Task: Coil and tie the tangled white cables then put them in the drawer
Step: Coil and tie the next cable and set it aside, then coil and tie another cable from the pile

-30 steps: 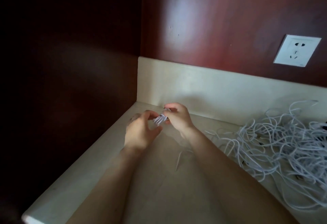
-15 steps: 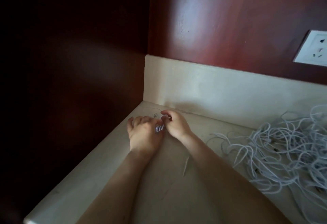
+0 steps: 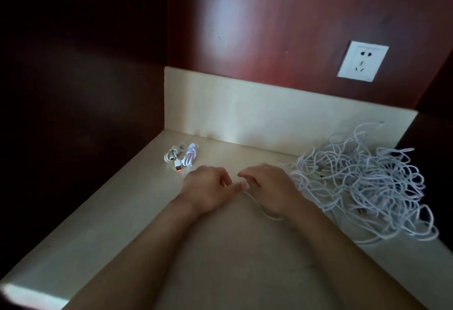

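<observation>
I've just released the small coiled white cable bundle [image 3: 190, 158], which now lies beside another coil [image 3: 172, 155] in the back-left corner of the pale desk [image 3: 122, 224]: one more done. My left hand [image 3: 208, 187] is loosely curled and empty. My right hand [image 3: 268, 186] covers a loose white strand [image 3: 259, 208], grip unclear, beside the big tangled heap of thin white cables [image 3: 362, 182].

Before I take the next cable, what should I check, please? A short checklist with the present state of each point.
1. Two bundles coiled and set aside in the far left corner of the counter: ok.
2. Bundles tied: cannot tell.
3. Pile untangled: not ok.
4. Loose cable gripped by left hand or right hand: cannot tell.
5. Drawer in view: not ok.
</observation>
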Motion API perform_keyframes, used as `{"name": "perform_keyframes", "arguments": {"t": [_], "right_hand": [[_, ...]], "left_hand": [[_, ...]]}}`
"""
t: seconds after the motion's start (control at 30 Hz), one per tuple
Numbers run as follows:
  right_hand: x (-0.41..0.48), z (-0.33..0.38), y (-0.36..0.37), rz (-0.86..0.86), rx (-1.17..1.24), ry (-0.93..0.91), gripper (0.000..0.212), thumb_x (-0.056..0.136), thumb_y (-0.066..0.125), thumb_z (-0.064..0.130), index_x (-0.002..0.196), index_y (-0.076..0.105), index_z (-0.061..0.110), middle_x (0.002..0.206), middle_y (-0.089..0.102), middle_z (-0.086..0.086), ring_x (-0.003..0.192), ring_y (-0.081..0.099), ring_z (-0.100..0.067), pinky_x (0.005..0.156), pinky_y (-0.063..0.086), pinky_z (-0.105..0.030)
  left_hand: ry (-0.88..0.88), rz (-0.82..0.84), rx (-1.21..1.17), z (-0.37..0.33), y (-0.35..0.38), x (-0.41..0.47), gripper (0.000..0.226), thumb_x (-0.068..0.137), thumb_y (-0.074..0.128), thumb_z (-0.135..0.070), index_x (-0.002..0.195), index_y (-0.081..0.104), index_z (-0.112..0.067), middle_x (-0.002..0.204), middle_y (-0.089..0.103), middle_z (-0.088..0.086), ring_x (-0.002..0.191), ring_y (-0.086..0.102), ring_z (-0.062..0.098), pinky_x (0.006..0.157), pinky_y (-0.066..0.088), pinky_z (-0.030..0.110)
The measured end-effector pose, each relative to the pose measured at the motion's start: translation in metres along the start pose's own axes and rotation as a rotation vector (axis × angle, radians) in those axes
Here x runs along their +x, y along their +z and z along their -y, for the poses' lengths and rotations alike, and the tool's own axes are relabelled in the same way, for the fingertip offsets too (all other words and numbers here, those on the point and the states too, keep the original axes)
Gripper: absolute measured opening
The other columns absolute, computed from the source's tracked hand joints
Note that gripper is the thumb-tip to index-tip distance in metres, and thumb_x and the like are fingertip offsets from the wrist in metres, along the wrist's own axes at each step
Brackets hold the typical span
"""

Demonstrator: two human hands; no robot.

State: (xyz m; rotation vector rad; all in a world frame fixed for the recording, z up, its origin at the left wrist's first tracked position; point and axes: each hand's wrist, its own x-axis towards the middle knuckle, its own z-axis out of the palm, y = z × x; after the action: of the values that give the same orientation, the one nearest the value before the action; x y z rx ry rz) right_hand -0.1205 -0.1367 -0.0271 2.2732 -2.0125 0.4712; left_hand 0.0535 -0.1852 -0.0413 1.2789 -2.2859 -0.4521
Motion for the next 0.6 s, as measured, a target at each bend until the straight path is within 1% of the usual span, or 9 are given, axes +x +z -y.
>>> {"name": "perform_keyframes", "arguments": {"t": [0.1, 0.17, 0.2, 0.27, 0.33, 0.4, 0.47, 0.53, 0.6], "right_hand": [[-0.023, -0.004, 0.002, -0.005, 0.025, 0.005, 0.030, 0.096, 0.050, 0.026, 0.120, 0.069, 0.025, 0.116, 0.071, -0.001, 0.107, 0.064, -0.025, 0.097, 0.043, -0.036], [-0.033, -0.003, 0.003, -0.020, 0.023, 0.023, 0.028, 0.096, 0.051, 0.026, 0.118, 0.070, 0.024, 0.111, 0.072, -0.002, 0.101, 0.064, -0.025, 0.095, 0.041, -0.034], [-0.037, -0.001, 0.004, -0.023, 0.030, 0.034, 0.025, 0.097, 0.052, 0.028, 0.112, 0.071, 0.024, 0.106, 0.073, -0.002, 0.097, 0.063, -0.025, 0.093, 0.041, -0.034], [-0.040, 0.004, 0.006, -0.039, 0.052, 0.062, 0.020, 0.096, 0.053, 0.033, 0.091, 0.070, 0.024, 0.092, 0.071, -0.004, 0.087, 0.062, -0.027, 0.090, 0.042, -0.037], [-0.039, 0.009, 0.007, -0.066, 0.089, 0.109, 0.021, 0.095, 0.053, 0.032, 0.079, 0.063, 0.023, 0.086, 0.069, -0.005, 0.086, 0.061, -0.029, 0.090, 0.041, -0.037], [-0.037, 0.014, 0.010, -0.113, 0.150, 0.156, 0.024, 0.096, 0.052, 0.029, 0.073, 0.055, 0.024, 0.084, 0.069, -0.006, 0.085, 0.061, -0.028, 0.088, 0.039, -0.036], [-0.035, 0.018, 0.013, -0.183, 0.280, 0.199, 0.027, 0.097, 0.052, 0.029, 0.070, 0.050, 0.025, 0.076, 0.064, -0.003, 0.078, 0.059, -0.023, 0.077, 0.042, -0.036], [-0.033, 0.018, 0.016, -0.260, 0.409, 0.216, 0.029, 0.097, 0.055, 0.032, 0.069, 0.052, 0.027, 0.064, 0.056, 0.004, 0.066, 0.054, -0.015, 0.065, 0.042, -0.035], [-0.033, 0.014, 0.019, -0.300, 0.456, 0.209, 0.026, 0.096, 0.057, 0.032, 0.071, 0.055, 0.026, 0.060, 0.051, 0.006, 0.062, 0.049, -0.010, 0.061, 0.038, -0.032]], "left_hand": [[0.069, 0.021, 0.205, -0.006, 0.007, -0.006, 0.029, 0.088, 0.055, -0.054, 0.092, 0.066, -0.027, 0.099, 0.066, -0.005, 0.100, 0.059, 0.017, 0.079, 0.045, 0.030], [0.086, 0.055, 0.134, -0.003, 0.008, -0.007, 0.026, 0.094, 0.050, -0.047, 0.090, 0.065, -0.025, 0.098, 0.067, -0.002, 0.098, 0.060, 0.020, 0.081, 0.047, 0.033], [0.099, 0.073, 0.043, -0.001, 0.009, -0.008, 0.028, 0.095, 0.048, -0.046, 0.085, 0.063, -0.025, 0.092, 0.067, -0.003, 0.093, 0.060, 0.019, 0.080, 0.048, 0.034], [0.159, 0.078, -0.142, -0.002, 0.011, -0.009, 0.030, 0.095, 0.043, -0.043, 0.074, 0.057, -0.027, 0.076, 0.063, -0.005, 0.077, 0.059, 0.011, 0.074, 0.047, 0.033], [0.179, 0.077, -0.337, -0.010, 0.010, -0.012, 0.034, 0.101, 0.044, -0.030, 0.070, 0.055, -0.025, 0.061, 0.056, -0.007, 0.058, 0.051, 0.001, 0.064, 0.043, 0.026], [0.099, 0.111, -0.628, -0.017, 0.008, -0.014, 0.036, 0.105, 0.039, -0.016, 0.073, 0.055, -0.017, 0.056, 0.048, -0.004, 0.044, 0.045, 0.003, 0.049, 0.038, 0.018], [-0.046, 0.180, -0.931, -0.022, 0.003, -0.015, 0.034, 0.106, 0.034, -0.014, 0.078, 0.054, -0.011, 0.056, 0.037, -0.001, 0.037, 0.036, 0.008, 0.038, 0.029, 0.018], [-0.151, 0.198, -1.101, -0.021, -0.003, -0.014, 0.033, 0.105, 0.031, -0.016, 0.082, 0.053, -0.011, 0.053, 0.030, -0.005, 0.038, 0.025, 0.007, 0.037, 0.020, 0.016], [-0.197, 0.185, -1.189, -0.018, -0.008, -0.011, 0.032, 0.104, 0.029, -0.018, 0.084, 0.052, -0.012, 0.050, 0.026, -0.009, 0.038, 0.020, 0.006, 0.036, 0.017, 0.015]]}}
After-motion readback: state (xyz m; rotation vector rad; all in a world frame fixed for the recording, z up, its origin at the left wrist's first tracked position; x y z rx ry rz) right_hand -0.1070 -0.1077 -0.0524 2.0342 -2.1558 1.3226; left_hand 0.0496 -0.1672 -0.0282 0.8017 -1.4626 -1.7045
